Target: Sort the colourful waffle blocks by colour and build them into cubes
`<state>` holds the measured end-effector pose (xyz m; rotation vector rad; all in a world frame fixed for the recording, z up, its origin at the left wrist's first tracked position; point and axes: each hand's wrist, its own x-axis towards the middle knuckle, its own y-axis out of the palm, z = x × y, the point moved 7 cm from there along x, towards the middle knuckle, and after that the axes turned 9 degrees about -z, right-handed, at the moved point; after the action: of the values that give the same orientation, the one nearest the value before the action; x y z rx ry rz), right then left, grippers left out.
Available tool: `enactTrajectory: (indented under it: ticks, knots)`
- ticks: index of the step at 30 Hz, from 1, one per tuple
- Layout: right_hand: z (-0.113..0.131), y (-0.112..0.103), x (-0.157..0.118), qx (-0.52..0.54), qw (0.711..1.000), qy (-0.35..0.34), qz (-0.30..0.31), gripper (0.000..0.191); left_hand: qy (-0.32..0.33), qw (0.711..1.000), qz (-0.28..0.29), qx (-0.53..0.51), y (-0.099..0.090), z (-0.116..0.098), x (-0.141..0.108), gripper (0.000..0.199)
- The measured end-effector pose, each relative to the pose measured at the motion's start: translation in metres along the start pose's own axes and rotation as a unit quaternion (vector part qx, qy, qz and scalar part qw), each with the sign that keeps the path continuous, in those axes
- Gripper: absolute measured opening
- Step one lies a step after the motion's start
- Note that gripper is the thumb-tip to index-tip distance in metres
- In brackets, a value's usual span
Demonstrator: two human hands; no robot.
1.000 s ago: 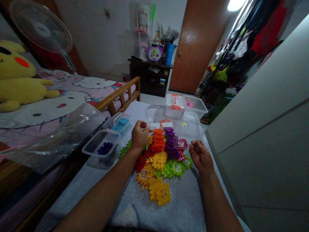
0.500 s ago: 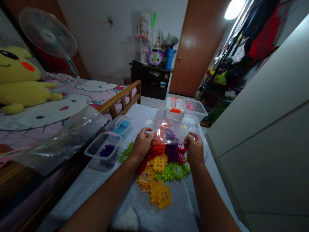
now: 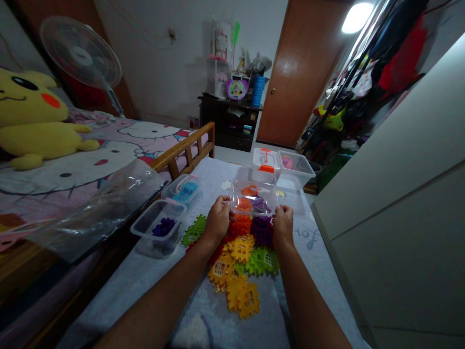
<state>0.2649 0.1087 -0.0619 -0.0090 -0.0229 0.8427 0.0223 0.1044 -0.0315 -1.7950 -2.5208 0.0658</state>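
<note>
One clear plastic box or lid [image 3: 254, 207] is held above heaped notched pieces [image 3: 241, 248], its near corners pinched by nearly closed fingers of the left hand [image 3: 217, 222] and right hand [image 3: 283, 227], presumably so that tilting is limited.

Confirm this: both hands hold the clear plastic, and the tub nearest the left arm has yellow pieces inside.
Wrong colour: the head view shows purple pieces in that tub, not yellow. The left hand and right hand do hold the clear plastic.
</note>
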Motion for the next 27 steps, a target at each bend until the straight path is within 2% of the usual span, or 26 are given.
enactTrajectory:
  ticks: [4,9,15,20,27]
  knots:
    - [0.001,-0.003,-0.003,-0.025,0.998,0.007,-0.049,0.016,0.09,0.99,-0.009,0.11,-0.005,-0.016,0.0,0.027]
    - [0.006,-0.002,-0.006,-0.029,0.999,-0.008,-0.038,0.018,0.101,0.984,-0.015,0.144,-0.008,-0.022,0.006,0.027]
    - [0.016,-0.001,-0.006,0.008,1.0,0.01,0.027,0.028,-0.01,0.997,0.075,0.014,-0.002,-0.015,0.008,0.03]
    - [0.025,-0.001,-0.009,0.03,0.996,0.059,0.056,0.034,-0.068,0.991,0.099,-0.065,-0.003,-0.013,0.005,0.03]
    - [0.029,0.007,0.002,0.062,0.993,0.044,0.093,0.044,-0.163,0.969,0.095,-0.161,-0.007,-0.004,0.01,0.026]
